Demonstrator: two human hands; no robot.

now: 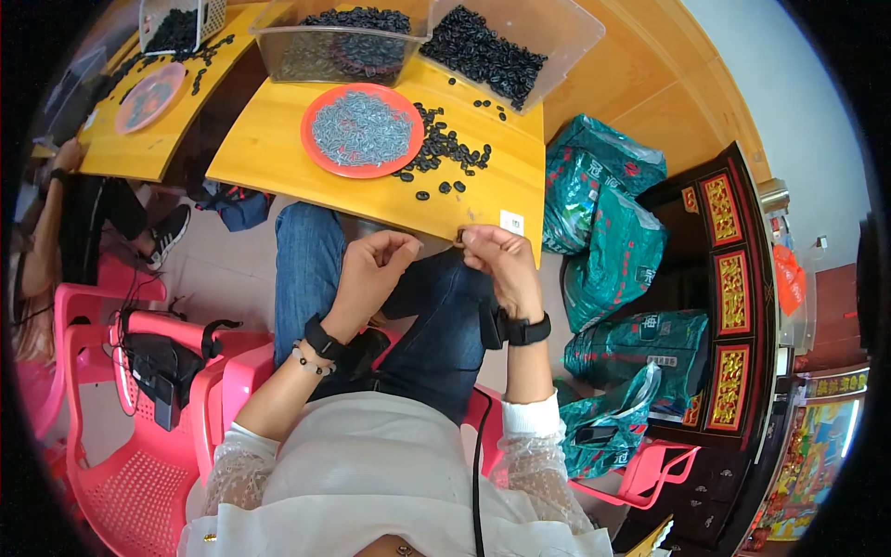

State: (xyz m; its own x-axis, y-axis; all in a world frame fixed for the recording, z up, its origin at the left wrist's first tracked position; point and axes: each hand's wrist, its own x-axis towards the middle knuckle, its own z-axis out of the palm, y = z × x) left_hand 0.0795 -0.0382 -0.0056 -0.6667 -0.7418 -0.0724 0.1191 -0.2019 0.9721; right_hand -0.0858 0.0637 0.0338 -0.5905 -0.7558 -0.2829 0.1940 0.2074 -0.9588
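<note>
At frame centre, right hand (pixel 506 255) pinches small black part (pixel 459 238) at its left-side fingertips; long axis unclear. Left hand (pixel 379 260) near, left of part, thumb and finger together; contents indiscernible.

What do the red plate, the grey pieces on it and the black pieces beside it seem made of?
Plate: probably plastic, given its smooth, evenly coloured rim.
Grey pieces: likely metal, from their silvery sheen.
Black pieces: perhaps glossy plastic, from their highlights, though rubber is possible.
</note>
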